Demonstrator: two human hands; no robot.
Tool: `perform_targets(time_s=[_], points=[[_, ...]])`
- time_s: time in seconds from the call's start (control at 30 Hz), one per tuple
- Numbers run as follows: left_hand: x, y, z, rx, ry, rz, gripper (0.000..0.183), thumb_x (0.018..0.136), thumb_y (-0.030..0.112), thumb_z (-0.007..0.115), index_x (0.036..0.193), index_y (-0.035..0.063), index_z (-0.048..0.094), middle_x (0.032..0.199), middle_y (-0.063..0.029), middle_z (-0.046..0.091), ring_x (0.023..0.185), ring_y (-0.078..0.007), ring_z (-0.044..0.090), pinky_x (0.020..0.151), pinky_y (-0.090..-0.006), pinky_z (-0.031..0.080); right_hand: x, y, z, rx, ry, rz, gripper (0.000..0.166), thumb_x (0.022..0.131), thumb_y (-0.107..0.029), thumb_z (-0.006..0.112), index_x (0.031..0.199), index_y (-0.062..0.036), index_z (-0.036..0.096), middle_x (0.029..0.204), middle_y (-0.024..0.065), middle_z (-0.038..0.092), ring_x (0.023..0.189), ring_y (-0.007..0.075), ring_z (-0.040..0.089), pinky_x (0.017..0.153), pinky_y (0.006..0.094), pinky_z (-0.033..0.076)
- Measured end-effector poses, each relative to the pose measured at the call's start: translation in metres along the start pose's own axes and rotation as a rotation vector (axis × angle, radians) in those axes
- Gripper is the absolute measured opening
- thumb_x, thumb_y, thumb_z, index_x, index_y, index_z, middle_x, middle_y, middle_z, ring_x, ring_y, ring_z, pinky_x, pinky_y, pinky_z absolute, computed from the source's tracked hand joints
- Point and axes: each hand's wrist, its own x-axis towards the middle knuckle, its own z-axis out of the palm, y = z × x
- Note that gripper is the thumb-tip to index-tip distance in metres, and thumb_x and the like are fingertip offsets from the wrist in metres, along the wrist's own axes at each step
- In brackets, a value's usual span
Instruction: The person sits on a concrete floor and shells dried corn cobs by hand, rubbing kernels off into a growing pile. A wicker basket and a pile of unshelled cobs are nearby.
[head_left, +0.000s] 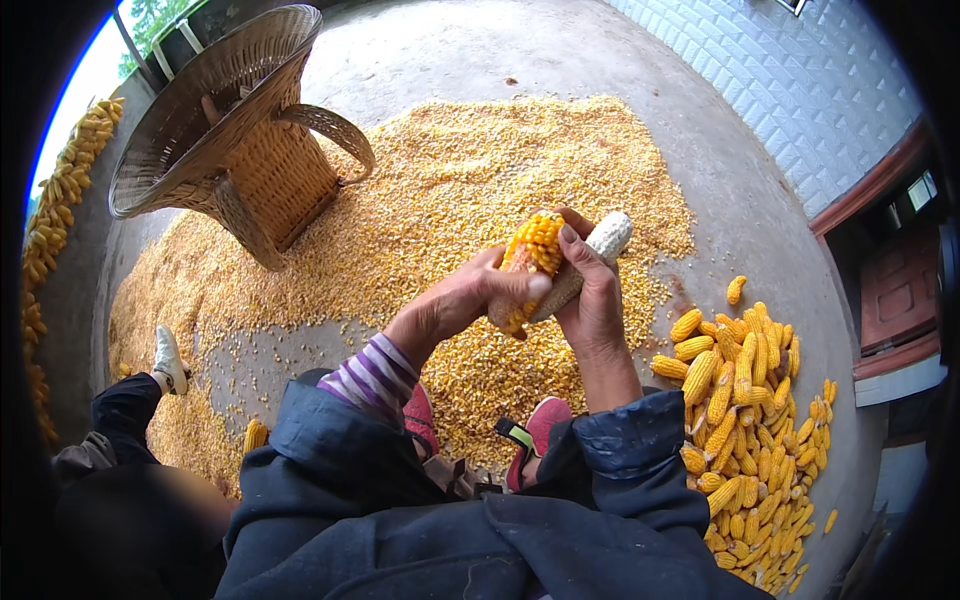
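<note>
My left hand (480, 289) is closed around an ear of dried yellow corn (536, 244), part of which is stripped of kernels. Pressed against that ear is a bare pale corncob (609, 236), gripped in my right hand (589, 289). The fingers of my right hand also touch the upper end of the yellow ear. Both hands are held above a spread of loose corn kernels (480, 180) on the concrete floor. My palms and some fingertips are hidden.
A woven wicker basket (281, 172) with a flared rim and strap loops leans at the upper left. Whole corn ears (739, 420) are heaped to my right. More ears (64, 187) line the left edge. Another person's shoe (169, 360) rests among kernels. A tiled wall (787, 75) stands behind.
</note>
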Motion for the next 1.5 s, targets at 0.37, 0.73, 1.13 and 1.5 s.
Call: perform_targets(time_s=[0.37, 0.73, 1.13, 1.5], points=[[0.001, 0.005, 0.012, 0.389, 0.102, -0.044, 0.037, 0.066, 0.015, 0.073, 0.099, 0.0026, 0.065, 0.078, -0.0008, 0.063, 0.068, -0.0095, 0.057, 0.061, -0.0240, 0.044, 0.008, -0.019, -0.003, -0.101, -0.113, 0.068, 0.036, 0.087, -0.012, 0.063, 0.118, 0.0010, 0.051, 0.103, 0.0169, 0.065, 0.096, 0.0236, 0.064, 0.086, 0.0356, 0.053], [0.015, -0.021, 0.023, 1.419, 0.631, 0.404, 0.018, 0.074, 0.013, 0.063, 0.082, -0.0001, 0.054, 0.064, -0.0196, 0.061, 0.074, -0.0383, 0.062, 0.068, -0.0466, 0.050, 0.012, 0.002, 0.004, -0.528, 0.056, -0.139, 0.021, 0.084, -0.014, 0.072, 0.101, -0.0035, 0.065, 0.092, 0.0039, 0.066, 0.084, 0.0107, 0.061, 0.076, 0.0249, 0.048], [-0.008, 0.024, 0.003, 0.374, 0.004, -0.057, 0.041, 0.073, 0.015, 0.072, 0.107, -0.0029, 0.056, 0.084, -0.0071, 0.066, 0.063, -0.0127, 0.061, 0.059, -0.0251, 0.050, -0.001, -0.011, -0.001, -0.741, -0.100, -0.277, 0.024, 0.084, -0.017, 0.073, 0.100, -0.0017, 0.065, 0.084, 0.0073, 0.066, 0.079, 0.0146, 0.065, 0.069, 0.0299, 0.053], [0.000, -0.001, -0.001, 0.700, 0.008, -0.071, 0.016, 0.070, 0.015, 0.063, 0.077, 0.0012, 0.058, 0.060, -0.0045, 0.056, 0.053, -0.0109, 0.054, 0.047, -0.0288, 0.042, 0.008, 0.015, -0.002, -1.006, -0.091, -0.404, 0.019, 0.082, -0.020, 0.071, 0.080, -0.0023, 0.064, 0.067, 0.0114, 0.064, 0.059, 0.0190, 0.061, 0.055, 0.0337, 0.047]])
